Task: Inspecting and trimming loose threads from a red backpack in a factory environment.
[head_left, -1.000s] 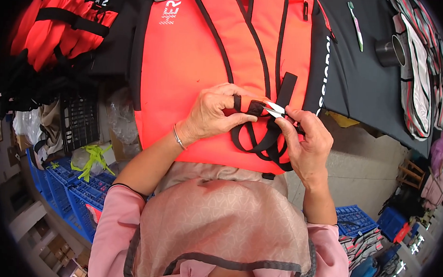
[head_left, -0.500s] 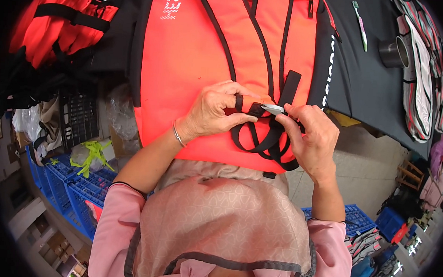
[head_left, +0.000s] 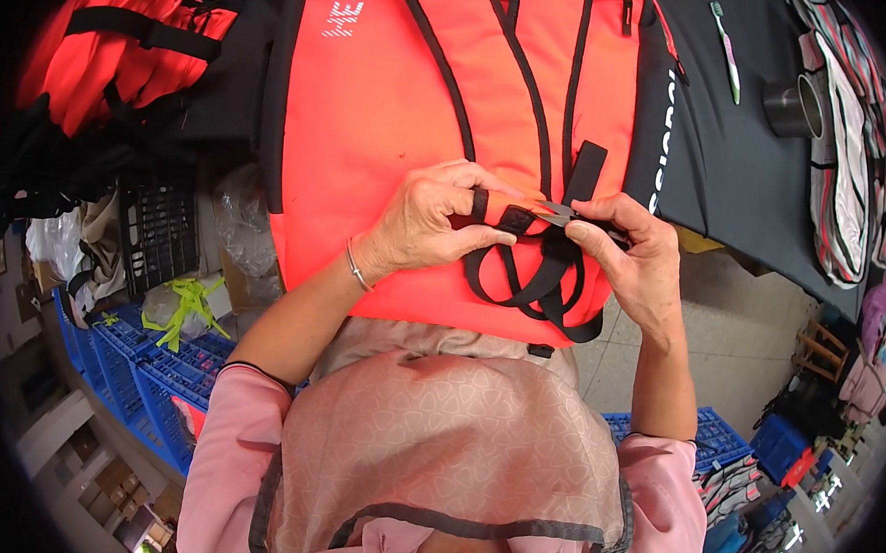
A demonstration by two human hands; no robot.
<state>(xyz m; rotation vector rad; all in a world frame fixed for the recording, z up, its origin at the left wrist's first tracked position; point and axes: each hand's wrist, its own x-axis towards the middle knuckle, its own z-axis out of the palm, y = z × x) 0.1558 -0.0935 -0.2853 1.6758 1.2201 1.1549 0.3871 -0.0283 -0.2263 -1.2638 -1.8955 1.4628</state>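
An orange life vest (head_left: 391,124) with black trim lies spread over the table edge in front of me. My left hand (head_left: 428,221) pinches a black webbing strap (head_left: 518,275) that loops down over the vest's lower hem. My right hand (head_left: 630,251) holds small metal scissors (head_left: 563,215), their tips at the strap end right beside my left fingers. Both hands are close together, over the vest's lower right part.
A black cloth (head_left: 739,172) covers the table at right, with a toothbrush-like tool (head_left: 723,51) and a metal cup (head_left: 791,106) on it. More orange vests (head_left: 114,49) are piled at left. Blue crates (head_left: 147,371) stand on the floor below.
Both hands have stayed on the strap; the scissors have shifted slightly toward my left fingers and the strap end.
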